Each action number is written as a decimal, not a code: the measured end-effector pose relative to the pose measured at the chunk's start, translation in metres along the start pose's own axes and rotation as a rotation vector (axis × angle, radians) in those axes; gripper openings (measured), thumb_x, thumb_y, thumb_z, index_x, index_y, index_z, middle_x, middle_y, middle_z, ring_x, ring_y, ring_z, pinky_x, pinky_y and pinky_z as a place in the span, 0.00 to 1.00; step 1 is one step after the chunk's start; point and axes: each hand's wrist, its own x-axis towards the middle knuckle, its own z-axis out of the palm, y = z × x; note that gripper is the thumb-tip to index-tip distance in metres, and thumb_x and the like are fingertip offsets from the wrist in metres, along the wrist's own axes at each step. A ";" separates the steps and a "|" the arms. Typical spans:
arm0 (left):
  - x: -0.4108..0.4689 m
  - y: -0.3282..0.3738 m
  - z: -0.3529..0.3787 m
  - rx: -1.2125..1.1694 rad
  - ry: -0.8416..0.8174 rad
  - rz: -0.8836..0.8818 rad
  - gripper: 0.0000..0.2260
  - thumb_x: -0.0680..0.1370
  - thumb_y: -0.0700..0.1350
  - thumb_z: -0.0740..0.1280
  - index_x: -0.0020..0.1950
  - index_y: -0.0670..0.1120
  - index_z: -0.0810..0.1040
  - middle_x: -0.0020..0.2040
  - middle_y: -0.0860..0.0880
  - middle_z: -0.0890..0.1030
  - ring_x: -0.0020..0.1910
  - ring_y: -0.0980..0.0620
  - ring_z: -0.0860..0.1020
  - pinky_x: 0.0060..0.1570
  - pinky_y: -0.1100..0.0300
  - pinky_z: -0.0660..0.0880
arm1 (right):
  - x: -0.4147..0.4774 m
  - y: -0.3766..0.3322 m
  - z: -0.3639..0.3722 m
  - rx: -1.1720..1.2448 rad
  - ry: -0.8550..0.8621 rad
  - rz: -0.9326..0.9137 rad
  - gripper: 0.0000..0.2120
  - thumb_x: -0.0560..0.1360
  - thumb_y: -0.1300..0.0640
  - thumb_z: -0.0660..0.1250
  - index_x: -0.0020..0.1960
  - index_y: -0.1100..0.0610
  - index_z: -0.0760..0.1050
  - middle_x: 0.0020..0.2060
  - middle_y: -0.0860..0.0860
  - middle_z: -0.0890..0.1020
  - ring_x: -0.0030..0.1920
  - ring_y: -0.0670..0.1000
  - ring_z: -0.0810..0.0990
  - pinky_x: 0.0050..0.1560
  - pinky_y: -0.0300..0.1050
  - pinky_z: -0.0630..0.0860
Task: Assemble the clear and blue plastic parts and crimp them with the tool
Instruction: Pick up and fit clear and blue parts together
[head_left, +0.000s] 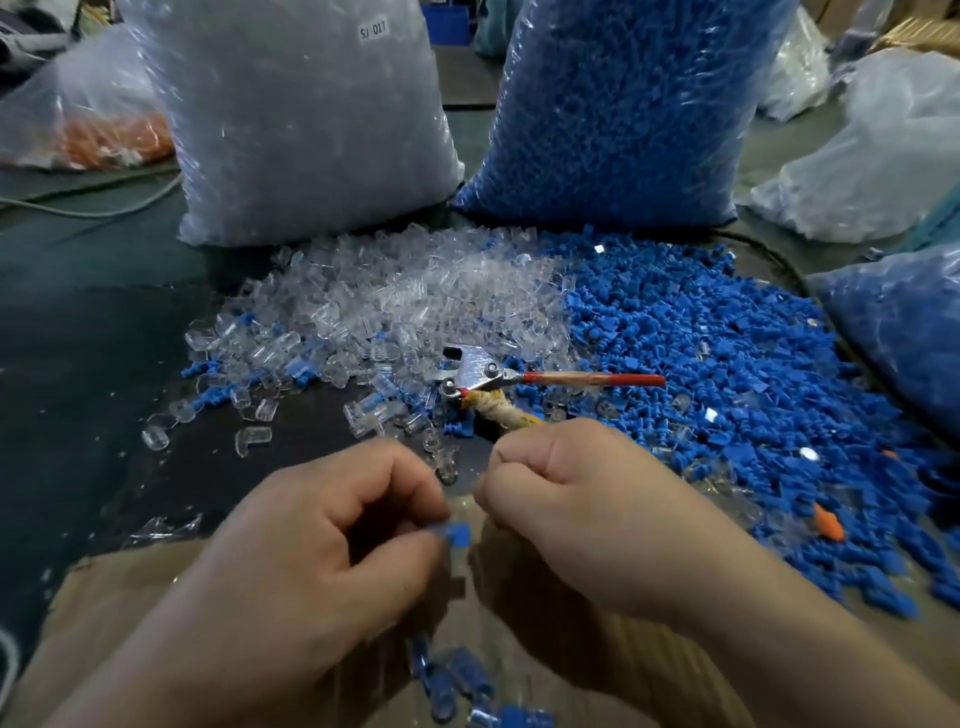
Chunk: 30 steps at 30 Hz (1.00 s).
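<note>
Head view shows the left hand (311, 551) pinching a small blue-and-clear part (458, 534) between thumb and fingertips, over the near edge of the bench (104, 338) and above a cardboard box (104, 577). The right hand (582, 514) sits just beside it, fingers curled in toward the part; whether they grip anything I cannot tell, since the knuckles hide it. The crimping tool (480, 376) lies on the bench just beyond the right hand, toward the far edge. Its metal head is turned to the left, its red handle (597, 379) points at the right edge, and its wrapped handle (498, 413) runs back until it is hidden behind the right knuckles. So the right hand is plainly the nearer one, and reaching forward along that wrapped handle looks like the natural pickup. Loose clear pieces (415, 291) and blue pieces (701, 338) are heaped behind the tool
</note>
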 end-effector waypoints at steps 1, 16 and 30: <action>0.000 -0.002 -0.001 0.054 -0.052 -0.003 0.09 0.68 0.59 0.71 0.47 0.62 0.80 0.38 0.60 0.83 0.36 0.58 0.81 0.35 0.66 0.77 | 0.001 0.004 0.001 -0.144 0.070 -0.019 0.15 0.74 0.46 0.62 0.37 0.57 0.70 0.27 0.47 0.74 0.28 0.45 0.70 0.29 0.47 0.67; 0.013 -0.023 0.009 0.638 0.250 -0.308 0.29 0.67 0.73 0.59 0.64 0.61 0.72 0.44 0.60 0.75 0.41 0.59 0.75 0.36 0.58 0.73 | 0.021 0.016 0.024 -0.685 0.234 -0.177 0.21 0.79 0.42 0.57 0.70 0.44 0.60 0.54 0.51 0.74 0.47 0.57 0.78 0.35 0.48 0.67; 0.016 -0.020 0.020 0.414 0.285 -0.197 0.03 0.75 0.58 0.66 0.45 0.62 0.77 0.43 0.61 0.75 0.43 0.64 0.74 0.39 0.63 0.70 | 0.030 0.021 0.027 -0.601 0.262 -0.230 0.03 0.82 0.51 0.57 0.53 0.49 0.68 0.45 0.48 0.73 0.38 0.54 0.71 0.33 0.48 0.63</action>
